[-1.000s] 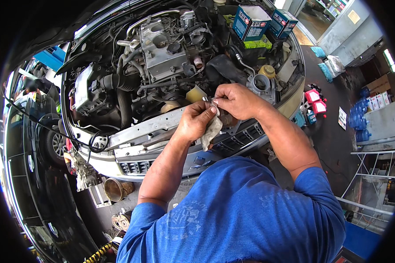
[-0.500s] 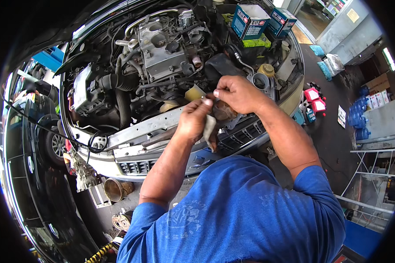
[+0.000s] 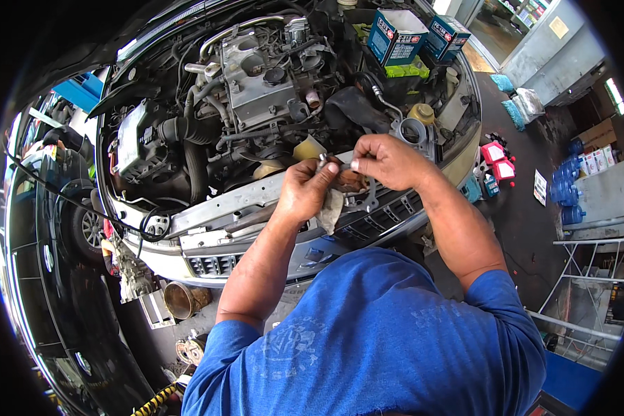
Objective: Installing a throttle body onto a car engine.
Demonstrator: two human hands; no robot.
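Observation:
Both my hands are close together in front of the open engine bay, above the car's front edge. My left hand is closed with thumb against fingers, and a dirty grey rag hangs from it. A small silvery tip shows above its thumb; its kind is too small to tell. My right hand is pinched just right of the left, on a small thing I cannot make out. Under the hands lie a brownish rounded part and a grey metal bracket, partly hidden. Beyond them stands the engine.
Two teal boxes stand at the bay's far right, with a lime-green package beneath. A yellow-capped reservoir is nearer. A dark car is at left. Pink containers and blue bottles stand at right.
My right hand has moved slightly nearer and to the right, and the gap between my fingertips has widened. The rag hangs differently, and more of the metal bracket shows.

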